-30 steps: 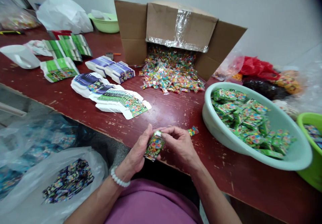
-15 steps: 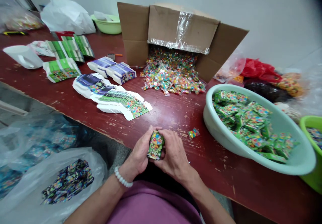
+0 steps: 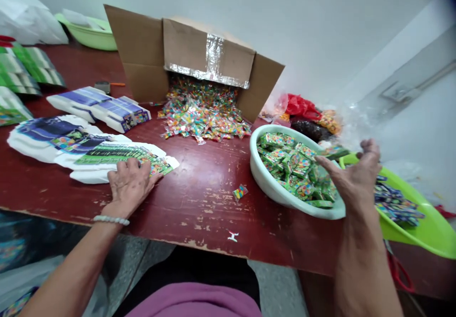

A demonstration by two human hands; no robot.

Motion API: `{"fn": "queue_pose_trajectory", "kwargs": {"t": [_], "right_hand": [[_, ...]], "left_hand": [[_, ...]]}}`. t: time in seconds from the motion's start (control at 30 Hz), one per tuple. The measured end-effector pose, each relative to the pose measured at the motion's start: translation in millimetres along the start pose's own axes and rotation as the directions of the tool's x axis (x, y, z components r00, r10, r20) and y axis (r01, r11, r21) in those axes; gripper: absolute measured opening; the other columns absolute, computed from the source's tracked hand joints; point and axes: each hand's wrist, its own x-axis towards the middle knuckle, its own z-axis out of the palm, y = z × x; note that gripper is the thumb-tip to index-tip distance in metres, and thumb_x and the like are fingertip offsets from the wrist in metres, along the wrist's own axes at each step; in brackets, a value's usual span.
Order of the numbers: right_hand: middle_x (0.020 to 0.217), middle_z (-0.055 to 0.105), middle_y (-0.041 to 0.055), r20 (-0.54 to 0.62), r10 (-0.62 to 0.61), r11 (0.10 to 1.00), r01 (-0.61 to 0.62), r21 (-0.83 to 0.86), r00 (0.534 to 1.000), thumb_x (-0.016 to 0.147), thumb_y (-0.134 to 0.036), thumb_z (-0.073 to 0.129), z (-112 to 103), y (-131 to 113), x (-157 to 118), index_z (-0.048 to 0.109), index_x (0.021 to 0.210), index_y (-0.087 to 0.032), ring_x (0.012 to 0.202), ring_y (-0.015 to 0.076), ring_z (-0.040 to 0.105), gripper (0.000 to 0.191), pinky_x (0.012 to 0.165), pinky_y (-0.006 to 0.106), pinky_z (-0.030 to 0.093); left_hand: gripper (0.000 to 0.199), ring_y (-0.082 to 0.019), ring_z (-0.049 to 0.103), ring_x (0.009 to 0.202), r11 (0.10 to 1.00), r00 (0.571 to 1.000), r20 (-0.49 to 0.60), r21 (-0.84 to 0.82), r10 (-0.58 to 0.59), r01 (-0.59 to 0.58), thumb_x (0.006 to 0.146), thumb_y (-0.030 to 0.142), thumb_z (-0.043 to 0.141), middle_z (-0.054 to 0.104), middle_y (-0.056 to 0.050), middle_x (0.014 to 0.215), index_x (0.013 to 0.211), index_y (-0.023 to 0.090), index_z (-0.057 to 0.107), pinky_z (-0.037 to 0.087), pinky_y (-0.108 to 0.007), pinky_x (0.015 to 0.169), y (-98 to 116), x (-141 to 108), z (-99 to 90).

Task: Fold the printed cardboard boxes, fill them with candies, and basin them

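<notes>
My left hand point(image 3: 130, 181), a pale bead bracelet at its wrist, bends its fingers over the near end of the fanned row of flat printed cartons point(image 3: 107, 152), gripping the green end carton. On the right, my right hand point(image 3: 356, 174) is raised over the rim of the pale green basin point(image 3: 263, 179), its thumb and fingers spread apart. A small green candy box point(image 3: 333, 153), blurred, is in the air just beyond the thumb, apparently loose. Similar filled green boxes point(image 3: 295, 165) lie heaped in the basin.
An open cardboard box point(image 3: 210, 51) spills wrapped candies point(image 3: 199, 117) onto the table. One candy packet point(image 3: 240, 192) and a white scrap point(image 3: 232, 237) lie nearer. Bundled purple cartons point(image 3: 103, 106) lie left; a lime basin point(image 3: 434, 231) and red-handled scissors point(image 3: 401, 274) are right.
My hands have parted: the left went to the flat cartons, the right to the basin. The green box they both held has left the left hand. The view has swung right.
</notes>
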Motion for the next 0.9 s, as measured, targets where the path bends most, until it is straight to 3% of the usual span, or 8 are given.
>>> {"fn": "queue_pose_trajectory", "kwargs": {"t": [0.1,0.23,0.3,0.37,0.43,0.57,0.73,0.9], "right_hand": [[0.127,0.061,0.0208,0.035,0.055,0.991,-0.059,0.120,0.998,0.074,-0.055,0.078,-5.4,-23.0,-28.9,0.054,0.137,-0.014,0.108,0.0363,0.062,0.078,0.094,0.058,0.048],[0.122,0.066,0.0098,0.148,-0.141,0.887,0.059,0.459,0.979,0.089,-0.033,0.068,-17.6,-106.9,-101.7,0.064,0.119,-0.026,0.114,0.0278,0.062,0.032,0.095,0.048,0.051],[0.124,0.065,0.0102,0.257,-0.240,0.792,0.036,0.610,0.936,0.090,-0.024,0.065,-10.2,-146.3,-134.4,0.063,0.120,-0.027,0.117,0.0251,0.061,0.030,0.100,0.045,0.050],[0.130,0.062,0.0120,0.385,-0.256,0.700,-0.105,0.706,0.887,0.088,-0.023,0.066,8.3,-174.1,-159.2,0.059,0.129,-0.025,0.120,0.0258,0.059,0.042,0.103,0.044,0.048],[0.139,0.057,0.0141,0.566,-0.174,0.609,-0.364,0.705,0.806,0.082,-0.029,0.073,31.1,-190.6,-175.2,0.051,0.140,-0.023,0.114,0.0263,0.061,0.062,0.097,0.043,0.052],[0.106,0.072,0.0084,0.815,-0.127,0.235,-0.781,0.578,0.565,0.085,-0.040,0.068,54.5,-205.8,-185.0,0.062,0.123,-0.018,0.089,0.0195,0.067,0.044,0.080,0.034,0.055],[0.082,0.070,0.0004,0.870,-0.238,0.096,-0.881,0.463,0.432,0.084,-0.037,0.074,35.3,-209.9,-183.4,0.069,0.102,-0.020,0.066,0.0115,0.062,0.025,0.060,0.023,0.051],[0.063,0.057,-0.0073,0.867,-0.372,0.015,-0.932,0.363,0.332,0.090,-0.041,0.067,23.1,-208.1,-189.7,0.061,0.115,-0.024,0.038,0.0082,0.052,0.031,0.038,0.020,0.042]], "left_hand": [[0.030,-0.040,0.050,0.104,1.000,0.998,-0.064,0.005,0.021,-0.021,0.090,0.048,0.059,0.060,-0.012,0.103,0.100,0.019,0.064,0.036,-0.042,0.080,1.5,-2.7,-4.4],[0.029,-0.032,0.053,0.092,0.998,0.995,-0.095,-0.057,-0.024,0.018,0.090,0.045,0.058,0.058,-0.007,0.088,0.103,0.020,0.061,0.030,-0.033,0.068,3.1,-5.0,-6.3],[0.026,-0.025,0.053,0.079,0.959,0.993,-0.035,-0.266,-0.112,0.099,0.090,0.047,0.058,0.056,-0.002,0.076,0.098,0.022,0.060,0.029,-0.031,0.064,6.3,-8.3,-5.4],[0.029,-0.020,0.053,0.069,0.799,0.980,0.059,-0.570,-0.191,0.190,0.082,0.051,0.067,0.056,0.002,0.071,0.089,0.023,0.059,0.032,-0.028,0.061,13.8,-16.9,-6.3],[0.039,-0.018,0.055,0.066,0.508,0.964,0.178,-0.822,-0.200,0.257,0.069,0.051,0.079,0.060,0.003,0.071,0.080,0.022,0.056,0.038,-0.026,0.060,26.1,-31.8,-11.7],[0.037,-0.015,0.060,0.065,0.075,0.833,0.545,-0.838,0.092,0.540,0.069,0.040,0.083,0.066,0.002,0.075,0.084,0.019,0.058,0.046,-0.024,0.061,55.2,-66.8,-33.0],[0.043,-0.022,0.071,0.080,-0.180,0.611,0.534,-0.649,0.584,0.739,0.071,0.037,0.082,0.074,-0.010,0.090,0.103,0.013,0.067,0.053,-0.030,0.074,71.0,-87.4,-41.9],[0.040,-0.019,0.069,0.065,-0.221,0.637,0.497,-0.659,0.590,0.719,0.070,0.043,0.082,0.072,-0.007,0.078,0.093,0.013,0.071,0.052,-0.028,0.065,75.3,-95.3,-33.3]]}}
